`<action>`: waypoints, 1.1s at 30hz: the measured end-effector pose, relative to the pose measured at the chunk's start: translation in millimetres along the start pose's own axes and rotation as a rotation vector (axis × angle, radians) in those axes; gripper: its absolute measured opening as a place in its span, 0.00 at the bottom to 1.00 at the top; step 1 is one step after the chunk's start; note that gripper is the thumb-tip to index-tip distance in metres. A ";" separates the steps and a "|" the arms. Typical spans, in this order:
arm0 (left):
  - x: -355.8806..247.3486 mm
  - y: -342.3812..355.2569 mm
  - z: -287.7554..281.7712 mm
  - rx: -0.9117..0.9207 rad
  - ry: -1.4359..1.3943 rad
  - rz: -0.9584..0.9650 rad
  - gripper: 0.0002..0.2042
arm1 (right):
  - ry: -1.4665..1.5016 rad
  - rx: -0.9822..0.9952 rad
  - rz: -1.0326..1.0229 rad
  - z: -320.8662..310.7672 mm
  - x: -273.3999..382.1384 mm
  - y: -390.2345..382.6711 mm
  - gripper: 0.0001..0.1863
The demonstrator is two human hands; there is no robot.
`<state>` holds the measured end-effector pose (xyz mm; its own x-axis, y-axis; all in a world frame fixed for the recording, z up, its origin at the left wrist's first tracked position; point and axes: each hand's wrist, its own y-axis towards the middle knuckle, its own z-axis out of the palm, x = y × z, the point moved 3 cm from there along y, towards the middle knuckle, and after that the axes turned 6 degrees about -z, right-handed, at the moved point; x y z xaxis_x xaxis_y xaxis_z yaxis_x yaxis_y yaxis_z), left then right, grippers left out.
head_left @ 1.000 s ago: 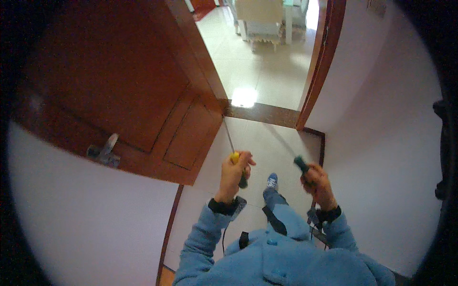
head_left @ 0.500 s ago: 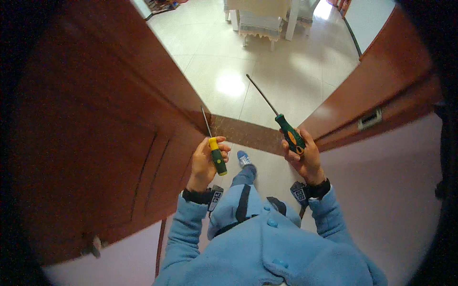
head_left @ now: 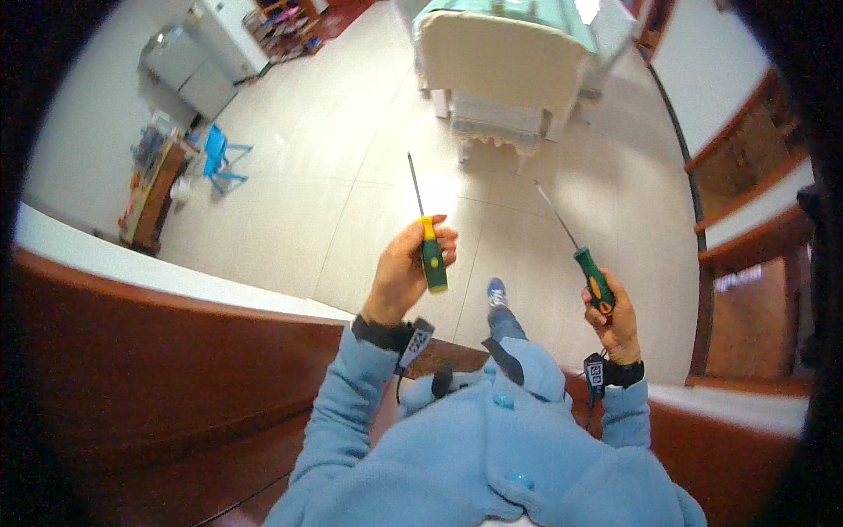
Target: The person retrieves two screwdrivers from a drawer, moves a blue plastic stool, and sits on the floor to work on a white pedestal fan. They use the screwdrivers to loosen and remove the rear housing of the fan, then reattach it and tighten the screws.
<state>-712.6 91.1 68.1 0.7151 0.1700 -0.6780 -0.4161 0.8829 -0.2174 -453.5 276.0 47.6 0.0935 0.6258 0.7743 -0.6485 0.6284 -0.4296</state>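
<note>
My left hand (head_left: 402, 272) grasps a yellow-collared screwdriver (head_left: 428, 249); my right hand (head_left: 619, 321) grasps a green-handled screwdriver (head_left: 590, 277), both shafts raised.

A pale tiled floor (head_left: 307, 202) carries everything. Toward its far edge stands a table (head_left: 500, 61) draped in cream cloth with a green top. Near the far left corner stand a small blue chair (head_left: 215, 158), a low wooden shelf (head_left: 149, 193) and a white cabinet (head_left: 206, 57).

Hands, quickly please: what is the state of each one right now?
Left hand: closed on a screwdriver with a yellow collar.
Right hand: closed on a green and orange screwdriver.
</note>
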 end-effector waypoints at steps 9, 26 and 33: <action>-5.8 -168.2 -16.2 -0.339 -0.143 0.289 0.19 | -0.365 0.585 -0.110 64.8 7.9 -12.0 0.19; -152.0 -220.4 -139.5 -0.806 0.037 0.365 0.20 | -0.213 0.515 -0.090 218.1 -1.9 122.2 0.18; -246.1 -203.5 -269.4 -1.032 -0.153 0.615 0.19 | -0.192 0.802 0.006 446.7 -53.2 302.8 0.20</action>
<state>-955.2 -248.3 90.1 0.2705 0.5501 -0.7901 -0.9122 -0.1160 -0.3930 -992.2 226.6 83.8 0.0050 0.4922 0.8705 -0.9979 0.0588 -0.0275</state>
